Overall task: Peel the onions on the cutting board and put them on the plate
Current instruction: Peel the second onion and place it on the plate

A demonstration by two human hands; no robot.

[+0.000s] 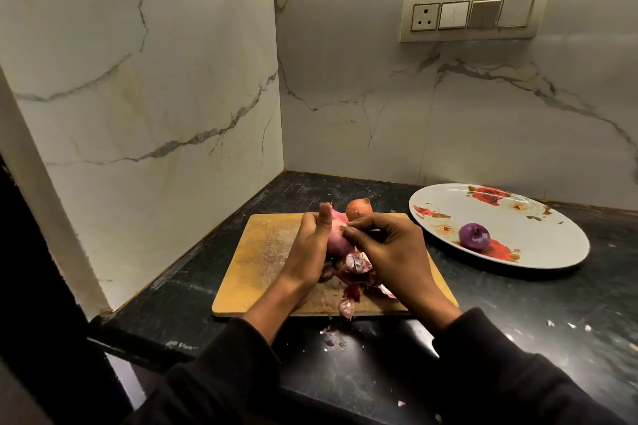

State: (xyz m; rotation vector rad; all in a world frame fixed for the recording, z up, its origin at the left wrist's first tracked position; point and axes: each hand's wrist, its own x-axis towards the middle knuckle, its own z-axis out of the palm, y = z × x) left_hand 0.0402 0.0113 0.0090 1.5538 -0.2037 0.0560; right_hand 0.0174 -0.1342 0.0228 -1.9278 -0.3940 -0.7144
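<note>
Pink onion (336,238) sits gripped in my left hand (305,248) above the wooden cutting board (255,252), while my right hand (390,248) pinches its skin. Beyond my hands rests an unpeeled onion (359,209); right of them, a peeled onion (474,235) lies on the flowered plate (538,217). Peelings (355,272) lie beneath my hands.

A switch panel (473,15) is mounted on the veined marble wall (379,97), above and right of the hands; black countertop (345,373) below.
</note>
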